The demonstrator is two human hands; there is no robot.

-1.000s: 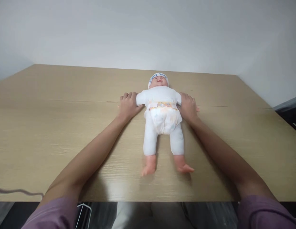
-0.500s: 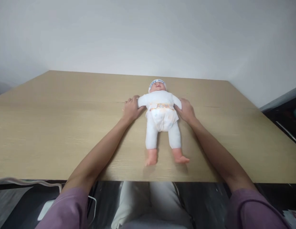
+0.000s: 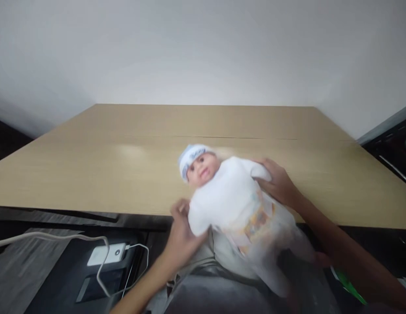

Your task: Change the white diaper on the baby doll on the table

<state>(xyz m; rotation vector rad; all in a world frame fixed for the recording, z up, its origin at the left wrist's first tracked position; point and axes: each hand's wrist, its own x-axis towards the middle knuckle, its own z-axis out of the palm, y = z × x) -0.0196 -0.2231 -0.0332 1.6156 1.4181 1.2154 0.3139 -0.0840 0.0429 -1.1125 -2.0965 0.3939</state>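
A baby doll in a white suit hangs tilted in front of me, past the table's near edge. On its head is a white and light-blue cap with lettering. A diaper with an orange-patterned waistband is round its middle. The legs are smeared by motion. My left hand is closed round the doll's arm at the left, by the table edge. Over the tabletop, my right hand grips the doll's other arm.
The wooden table stretches back to a pale wall. Below at the left, a white power bank with cables and a dark phone lie on a black surface. Something green shows at the lower right.
The doll has come off the tabletop toward me and turned, its head now leaning left and its legs to the lower right. Both hands have moved with it.
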